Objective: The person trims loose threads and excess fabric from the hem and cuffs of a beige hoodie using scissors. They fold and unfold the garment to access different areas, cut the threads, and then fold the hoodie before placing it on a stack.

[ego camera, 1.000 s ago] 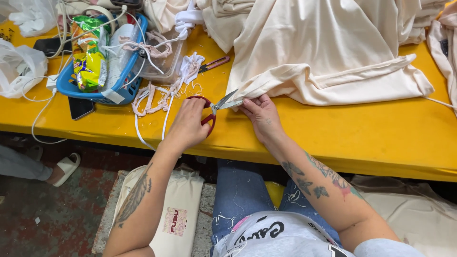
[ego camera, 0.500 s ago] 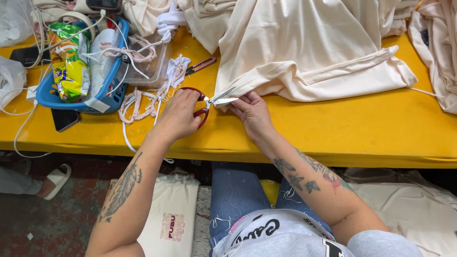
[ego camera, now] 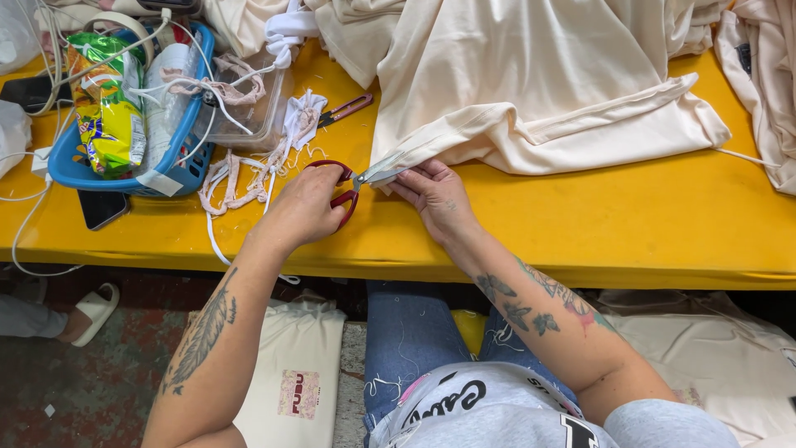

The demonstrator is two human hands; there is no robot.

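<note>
My left hand (ego camera: 305,206) grips red-handled scissors (ego camera: 348,181), blades pointing right at the corner of a cream garment (ego camera: 531,91) spread on the yellow table (ego camera: 630,224). My right hand (ego camera: 433,192) pinches the garment's folded edge right beside the blade tips. The blades touch the fabric corner; how far apart they are is hard to tell.
A blue basket (ego camera: 124,166) with snack bags and cords stands at the left. A clear tub (ego camera: 249,108), white and pink cord scraps (ego camera: 249,170) and a second pair of red scissors (ego camera: 344,109) lie behind my left hand. A dark phone (ego camera: 101,207) lies at the table's front edge. More cream cloth (ego camera: 763,75) is piled at the right.
Both hands with the scissors and fabric corner stay together; the view has shifted slightly, so the basket now sits further left in the picture.
</note>
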